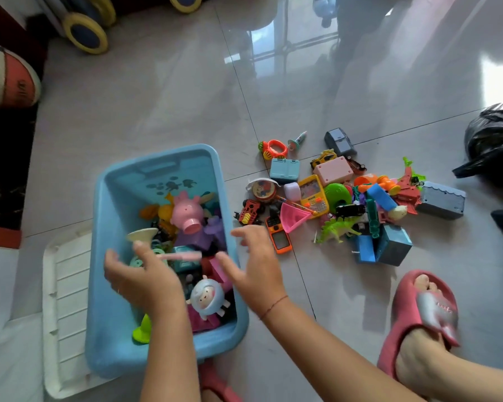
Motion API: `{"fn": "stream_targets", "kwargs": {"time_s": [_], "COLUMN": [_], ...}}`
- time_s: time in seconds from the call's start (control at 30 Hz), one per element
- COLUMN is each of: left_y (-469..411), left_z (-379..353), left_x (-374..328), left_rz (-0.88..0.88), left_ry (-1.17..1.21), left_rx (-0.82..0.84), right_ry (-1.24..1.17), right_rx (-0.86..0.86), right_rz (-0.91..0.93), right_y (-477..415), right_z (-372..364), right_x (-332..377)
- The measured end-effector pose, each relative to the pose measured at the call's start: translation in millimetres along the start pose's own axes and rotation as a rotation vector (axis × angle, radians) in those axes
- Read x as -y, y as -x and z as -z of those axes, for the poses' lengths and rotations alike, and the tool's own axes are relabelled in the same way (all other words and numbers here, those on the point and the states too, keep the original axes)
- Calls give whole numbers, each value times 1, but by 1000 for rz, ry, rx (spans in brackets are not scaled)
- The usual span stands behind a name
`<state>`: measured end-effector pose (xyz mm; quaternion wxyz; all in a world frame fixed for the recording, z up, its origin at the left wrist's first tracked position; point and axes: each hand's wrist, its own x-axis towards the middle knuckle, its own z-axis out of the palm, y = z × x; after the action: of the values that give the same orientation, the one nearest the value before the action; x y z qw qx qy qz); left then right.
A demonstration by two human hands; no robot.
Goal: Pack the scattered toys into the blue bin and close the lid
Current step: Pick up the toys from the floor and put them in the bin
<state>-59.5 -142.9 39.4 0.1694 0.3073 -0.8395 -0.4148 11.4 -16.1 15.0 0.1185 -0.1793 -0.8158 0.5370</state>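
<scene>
Toys (346,204) lie in a loose heap on the floor (157,97), to the right of the blue bin (108,285). The heap's long axis runs sideways, away from the bin's right rim. The bin's own long axis runs away from us, and it is already part filled, with a pink pig (186,211) on top.

Both hands hover over the near half of the bin. The left hand (140,280) is inside the rim line with its fingers spread and loose. The right hand (256,265) is over the right rim, fingers splayed and pointing toward the heap. Neither hand grips anything that we can see. A blurred pink stick (180,255) shows between them above the bin's contents, and we cannot tell whether it touches a finger.

The right hand is the nearer one to the heap. An orange toy phone (279,236) lies just beyond its fingertips, with its long side pointing roughly away from us. We judge it the likely next pick, a short reach outward and to the right.

The white lid (67,300) lies flat on the floor against the bin's left side, partly under it, so the closing step is not yet done.

The floor is glossy pale tile with strong window glare. A basketball (9,76) sits toward the far left, a black bag (494,140) toward the right, and a foot in a pink slipper (424,309) near the heap.
</scene>
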Motion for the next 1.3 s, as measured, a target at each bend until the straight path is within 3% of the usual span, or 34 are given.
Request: {"fn": "stream_targets", "kwargs": {"time_s": [0.1,0.2,0.3,0.37,0.47,0.63,0.87,1.0,1.1,1.2,1.3], "left_y": [46,95,121,119,102,71,63,73,86,104,117], "left_z": [-29,-74,-123,-155,-190,-211,-217,-213,-206,-186,-145], "left_x": [-29,-43,-36,-25,-13,6,24,31,27,12,-6], "left_rz": [-325,-576,-509,-387,-315,-410,-395,-392,-248,-146,-181], "left_ry": [166,136,-160,-374,-610,-930,-1005,-983,-880,-705,-422], "left_rx": [153,444,725,819,851,938,1048,1000,972,1003,962], "right_ry": [89,228,310,321,361,423,298,142,26,-13,-102], "right_rx": [-173,-143,-85,-48,4,12,-68,-193,-301,-463,-615], "right_rz": [-142,-309,-427,-523,-659,-691,-724,-773,-761,-731,-638], "right_y": [-19,-44,-69,-84,-99,-104,-98,-75,-51,-40,-47], "right_z": [34,61,75,77,71,55,54,56,59,69,85], "right_x": [-46,-95,-127,-138,-150,-161,-179,-178,-171,-152,-111]}}
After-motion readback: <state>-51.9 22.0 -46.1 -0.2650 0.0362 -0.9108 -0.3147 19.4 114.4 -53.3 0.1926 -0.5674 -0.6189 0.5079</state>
